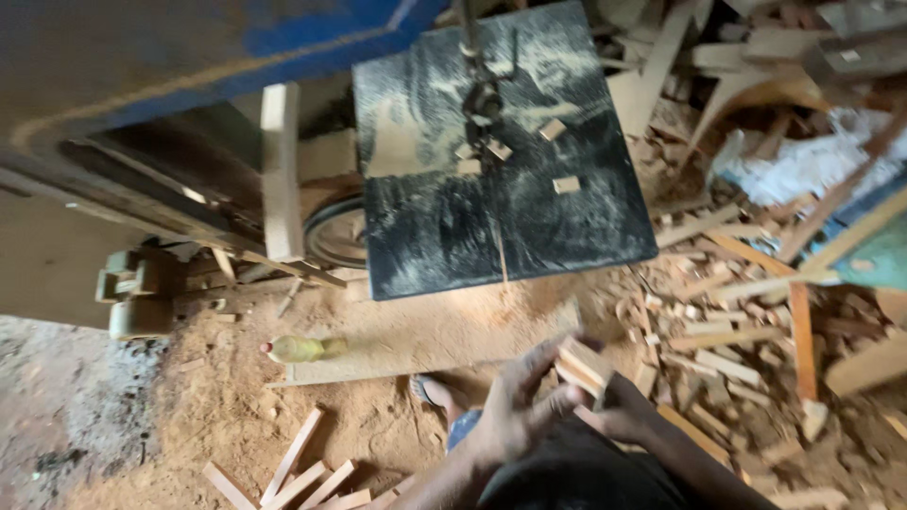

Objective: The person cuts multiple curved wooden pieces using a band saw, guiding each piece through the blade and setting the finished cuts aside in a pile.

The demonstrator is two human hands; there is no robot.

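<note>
My left hand is raised in front of my belly, forearm coming up from the lower left, wrist bent so the back of the hand faces me. Its fingers are spread and curled forward, thumb reaching to the right, and they press against the near side of a small stack of short wooden blocks. My right hand sits just beside it, lower and to the right, its forearm running in from the lower right edge. It cups the stack from underneath, and most of its fingers are hidden behind the wood, so I can only tell that it is closed around the underside. The blocks are held between both hands, tilted, their pale cut ends pointing up and to the right.

Below my hands is my dark clothing, and just left of my wrist my foot in a sandal stands on sawdust. A long board lies flat across the floor ahead of it, with a yellowish plastic bottle on its side at the board's left end. Thin wood strips are scattered at the lower left. Farther out stands the dark, sawdust-covered band saw table, with its blade guide and a few small offcuts on top. To the right, a heap of scrap wood covers the floor.
</note>
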